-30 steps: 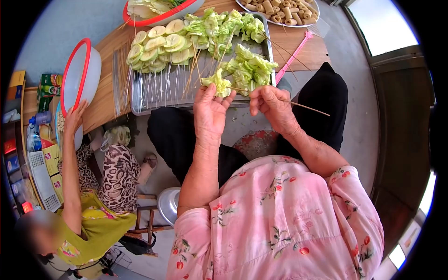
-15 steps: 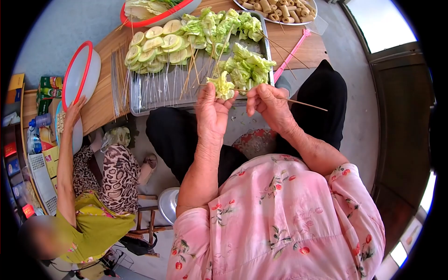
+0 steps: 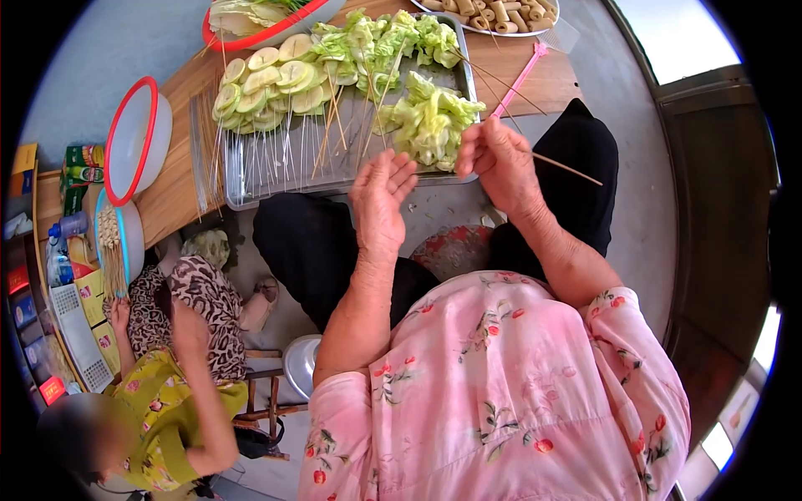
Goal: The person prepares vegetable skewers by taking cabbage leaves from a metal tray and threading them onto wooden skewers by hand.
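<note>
My right hand (image 3: 501,163) is closed on a thin bamboo skewer (image 3: 570,169), whose free end sticks out to the right. Its other end points toward a pile of skewered lettuce (image 3: 430,125) at the right front of the metal tray (image 3: 334,179); my fingers and the leaves hide the tip. Held just in front of the tray, my left hand (image 3: 383,199) is palm up with its fingers apart and nothing in it. Farther back on the tray are more lettuce skewers (image 3: 368,52) and pale green vegetable slices (image 3: 261,79) on thin sticks.
Loose skewers (image 3: 203,150) lie left of the tray. Red-rimmed basins (image 3: 144,134) stand left and behind, a plate of brown rolls (image 3: 501,17) at the back. A pink stick (image 3: 522,79) lies on the right. At lower left, a person (image 3: 180,401) sits by a blue-rimmed basin (image 3: 132,242).
The skewered lettuce has moved from my left hand to the front pile, with my right hand still on the skewer. My left hand has let go. The other person's arm has drawn back from the red-rimmed basin.
</note>
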`<state>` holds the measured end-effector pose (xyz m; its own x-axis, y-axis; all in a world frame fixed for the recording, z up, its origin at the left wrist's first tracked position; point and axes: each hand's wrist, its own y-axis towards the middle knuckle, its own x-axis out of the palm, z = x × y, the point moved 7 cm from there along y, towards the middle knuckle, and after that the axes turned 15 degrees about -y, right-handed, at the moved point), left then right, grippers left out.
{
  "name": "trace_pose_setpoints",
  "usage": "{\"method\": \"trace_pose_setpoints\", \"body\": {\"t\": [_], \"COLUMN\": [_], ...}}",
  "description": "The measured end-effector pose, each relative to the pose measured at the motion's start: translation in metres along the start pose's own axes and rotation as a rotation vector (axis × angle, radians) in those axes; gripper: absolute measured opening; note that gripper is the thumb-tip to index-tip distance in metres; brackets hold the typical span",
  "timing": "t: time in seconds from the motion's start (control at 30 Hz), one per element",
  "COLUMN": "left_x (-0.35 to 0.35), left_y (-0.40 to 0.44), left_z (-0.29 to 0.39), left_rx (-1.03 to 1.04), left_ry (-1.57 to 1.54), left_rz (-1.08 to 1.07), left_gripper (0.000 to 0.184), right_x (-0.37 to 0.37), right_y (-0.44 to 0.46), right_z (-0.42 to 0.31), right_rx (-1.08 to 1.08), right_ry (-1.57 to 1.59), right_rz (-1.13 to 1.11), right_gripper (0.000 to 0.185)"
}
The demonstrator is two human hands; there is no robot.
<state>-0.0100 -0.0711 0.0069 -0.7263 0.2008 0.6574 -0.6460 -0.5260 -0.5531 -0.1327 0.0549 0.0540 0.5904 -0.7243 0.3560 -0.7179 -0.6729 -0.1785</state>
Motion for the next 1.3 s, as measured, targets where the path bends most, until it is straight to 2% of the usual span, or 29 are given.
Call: {"method": "trace_pose_setpoints", "body": {"t": [0.03, 0.07, 0.13, 0.17, 0.23, 0.27, 0.33, 0.37, 0.5, 0.63, 0.7, 0.73, 0.8, 0.87, 0.93, 0.97, 1.0, 1.07, 1.17, 1.3], "left_x": [-0.004, -0.008, -0.005, -0.005, 0.007, 0.009, 0.04, 0.041, 0.048, 0.045, 0.034, 0.031, 0.021, 0.018, 0.012, 0.018, 0.016, 0.025, 0.031, 0.026], "left_y": [0.001, 0.003, 0.006, 0.008, 0.01, 0.016, 0.009, 0.012, 0.003, 0.005, 0.009, 0.01, 0.006, -0.003, -0.006, -0.011, -0.01, -0.012, -0.013, -0.004], "left_z": [0.001, -0.002, 0.001, -0.001, 0.0, -0.004, 0.002, -0.006, -0.024, -0.026, -0.017, -0.019, -0.01, -0.005, 0.003, 0.014, 0.016, 0.022, 0.023, 0.01], "left_rx": [0.044, 0.038, 0.156, 0.154, 0.282, 0.28, 0.768, 0.7, 0.729, 0.64, 0.631, 0.632, 0.621, 0.547, 0.433, 0.542, 0.541, 0.716, 0.793, 0.75], "left_ry": [0.1, 0.101, 0.439, 0.441, 0.814, 0.817, 1.211, 1.242, 1.46, 1.468, 1.153, 1.153, 0.76, 0.711, 0.757, 0.972, 0.974, 1.375, 1.53, 1.55], "left_rz": [0.022, 0.023, -0.053, -0.053, -0.089, -0.093, -0.25, -0.289, -0.427, -0.37, -0.25, -0.252, -0.196, -0.189, -0.052, -0.012, -0.011, -0.036, -0.103, -0.169], "left_gripper": [0.028, 0.028, 0.025, 0.025, 0.028, 0.028, 0.035, 0.038, 0.042, 0.04, 0.034, 0.034, 0.028, 0.027, 0.02, 0.018, 0.018, 0.017, 0.018, 0.021], "right_x": [-0.007, -0.013, -0.023, -0.026, -0.029, -0.03, -0.033, -0.033, -0.037, -0.039, -0.039, -0.039, -0.04, -0.042, -0.043, -0.043, -0.043, -0.044, -0.045, -0.046], "right_y": [0.002, 0.004, 0.006, 0.007, 0.007, 0.007, 0.006, 0.006, 0.004, 0.003, 0.003, 0.003, 0.003, 0.002, 0.003, 0.002, 0.002, 0.002, 0.0, 0.0], "right_z": [-0.005, -0.01, -0.013, -0.017, -0.023, -0.024, -0.024, -0.025, -0.025, -0.023, -0.022, -0.022, -0.023, -0.023, -0.025, -0.025, -0.025, -0.026, -0.024, -0.026], "right_rx": [-0.031, -0.063, -0.069, -0.098, -0.134, -0.137, -0.132, -0.134, -0.128, -0.111, -0.112, -0.111, -0.116, -0.118, -0.14, -0.139, -0.144, -0.148, -0.129, -0.136], "right_ry": [0.006, 0.011, 0.029, 0.045, 0.061, 0.062, 0.06, 0.062, 0.066, 0.069, 0.066, 0.063, 0.065, 0.066, 0.062, 0.063, 0.06, 0.058, 0.057, 0.065], "right_rz": [0.021, 0.041, 0.086, 0.089, 0.099, 0.103, 0.122, 0.125, 0.128, 0.13, 0.132, 0.134, 0.134, 0.136, 0.132, 0.133, 0.134, 0.136, 0.15, 0.152], "right_gripper": [0.037, 0.037, 0.037, 0.037, 0.037, 0.037, 0.037, 0.037, 0.037, 0.037, 0.037, 0.036, 0.036, 0.036, 0.037, 0.037, 0.037, 0.036, 0.036, 0.036]}}
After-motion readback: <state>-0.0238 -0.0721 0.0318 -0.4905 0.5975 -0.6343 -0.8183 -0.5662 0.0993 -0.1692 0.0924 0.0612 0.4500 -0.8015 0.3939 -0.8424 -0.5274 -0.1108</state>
